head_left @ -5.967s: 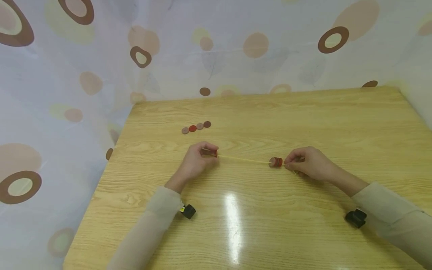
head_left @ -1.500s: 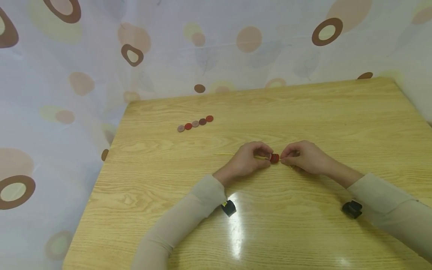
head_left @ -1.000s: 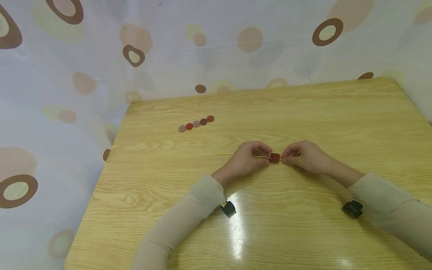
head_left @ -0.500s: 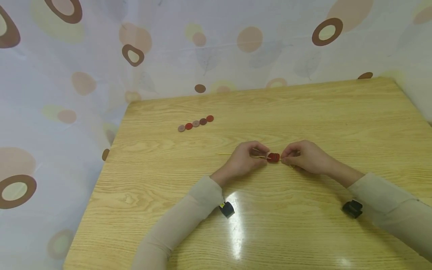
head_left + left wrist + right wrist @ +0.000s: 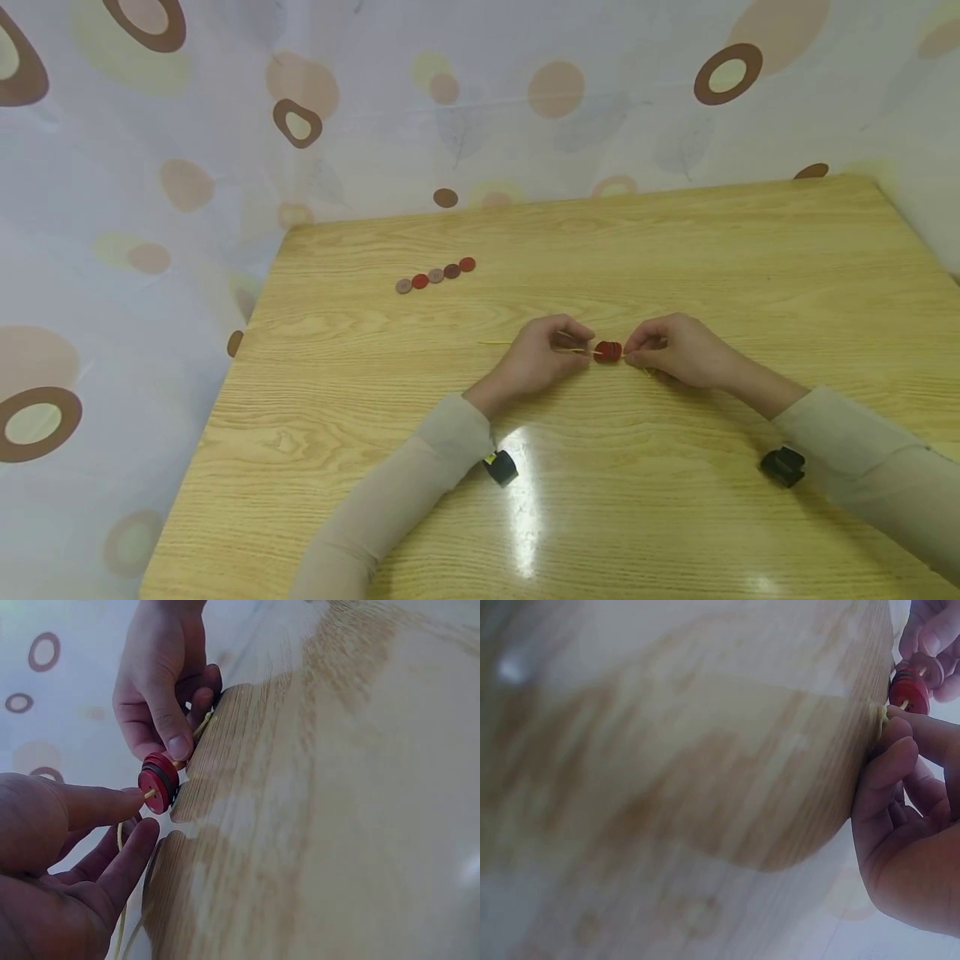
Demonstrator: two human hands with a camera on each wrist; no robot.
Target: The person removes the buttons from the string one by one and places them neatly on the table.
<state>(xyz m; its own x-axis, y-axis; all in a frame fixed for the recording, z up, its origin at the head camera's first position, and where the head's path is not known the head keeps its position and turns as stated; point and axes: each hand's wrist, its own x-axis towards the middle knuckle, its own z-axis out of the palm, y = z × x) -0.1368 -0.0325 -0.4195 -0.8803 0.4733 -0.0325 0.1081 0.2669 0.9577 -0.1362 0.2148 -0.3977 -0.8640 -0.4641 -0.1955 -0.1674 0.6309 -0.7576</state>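
A yellow string (image 5: 495,342) runs through a short stack of red and dark buttons (image 5: 608,352) between the two hands. My left hand (image 5: 543,354) pinches a brownish-pink button (image 5: 930,669) threaded on the string, a small gap to the left of the stack. In the left wrist view, thumb and fingers mostly hide that button, while the holes of the stack's front red button (image 5: 154,791) show. Right against the stack's other side, my right hand (image 5: 686,350) grips the string's knotted end (image 5: 881,718).
Several red, dark and brownish-pink buttons (image 5: 436,276) lie in a slanting row towards the back left of the wooden table (image 5: 712,258). A patterned sheet (image 5: 555,142) rises behind and to the left of it.
A red button once in my left hand sits at the row's right end. That hand came over to the stack and has slid the brownish-pink button slightly left. The right hand stays put.
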